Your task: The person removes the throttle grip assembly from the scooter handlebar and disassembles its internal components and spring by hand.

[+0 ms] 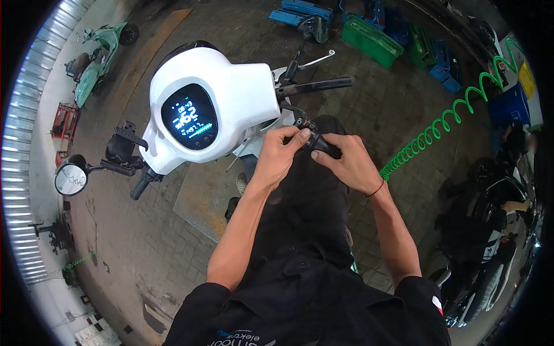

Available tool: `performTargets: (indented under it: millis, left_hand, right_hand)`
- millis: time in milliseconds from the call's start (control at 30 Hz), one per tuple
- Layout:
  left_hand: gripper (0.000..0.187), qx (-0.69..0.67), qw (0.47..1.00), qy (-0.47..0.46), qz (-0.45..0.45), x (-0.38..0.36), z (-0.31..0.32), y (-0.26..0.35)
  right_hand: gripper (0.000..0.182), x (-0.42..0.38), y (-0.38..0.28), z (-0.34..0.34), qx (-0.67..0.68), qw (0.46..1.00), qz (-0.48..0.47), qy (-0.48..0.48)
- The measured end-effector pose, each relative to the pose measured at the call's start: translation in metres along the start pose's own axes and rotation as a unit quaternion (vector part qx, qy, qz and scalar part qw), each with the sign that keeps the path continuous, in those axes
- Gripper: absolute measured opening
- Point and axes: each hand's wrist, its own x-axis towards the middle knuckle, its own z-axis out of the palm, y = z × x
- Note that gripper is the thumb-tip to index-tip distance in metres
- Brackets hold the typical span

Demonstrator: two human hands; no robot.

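Over my lap I hold a black handlebar switch housing (pixel 317 142) with both hands. My left hand (pixel 278 154) is closed on its left end, the thumb pressed near small parts there. My right hand (pixel 353 162) grips the other end between thumb and fingers. The scooter's bare handlebar end (pixel 323 86) sticks out just beyond my hands, with a silver brake lever (pixel 317 60) behind it. A dark cable (pixel 292 108) runs from the handlebar area toward the housing. The white scooter head cover (pixel 231 81) carries a lit display (pixel 189 117).
A round mirror (pixel 71 179) and the other handlebar grip (pixel 140 185) stick out at left. A green coiled air hose (pixel 430 132) hangs at right. Green and blue toolboxes (pixel 372 41) stand at the back. A motorcycle (pixel 487 248) is at far right, a mint scooter (pixel 99 63) at far left.
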Motion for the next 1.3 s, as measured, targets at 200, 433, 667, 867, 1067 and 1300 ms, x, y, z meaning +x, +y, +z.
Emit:
performTargets:
  millis: [200, 433, 667, 867, 1067, 1300]
  left_hand:
    - [0.035, -0.042, 0.998, -0.001, -0.036, 0.001, 0.003, 0.0]
    - [0.032, -0.066, 0.994, -0.027, -0.083, 0.0, 0.004, 0.007]
    - [0.032, -0.04, 0.995, -0.037, -0.085, 0.006, 0.004, 0.007]
    - [0.034, -0.059, 0.992, -0.036, -0.107, 0.012, 0.009, 0.017]
    - [0.033, -0.039, 0.992, -0.026, -0.116, 0.009, 0.008, 0.014]
    - [0.026, -0.047, 0.991, -0.056, -0.112, 0.002, 0.001, 0.02]
  right_hand:
    - [0.028, -0.004, -0.012, 0.002, -0.061, 0.997, 0.007, 0.04]
    - [0.027, -0.003, -0.011, -0.004, -0.175, 0.983, -0.043, 0.034]
    - [0.04, -0.009, -0.006, 0.004, -0.235, 0.965, -0.063, 0.101]
    - [0.051, -0.01, 0.002, 0.009, -0.305, 0.932, -0.097, 0.171]
    - [0.052, -0.011, -0.003, 0.01, -0.28, 0.941, -0.076, 0.175]
    - [0.042, -0.008, -0.01, 0.0, -0.157, 0.981, -0.029, 0.113]
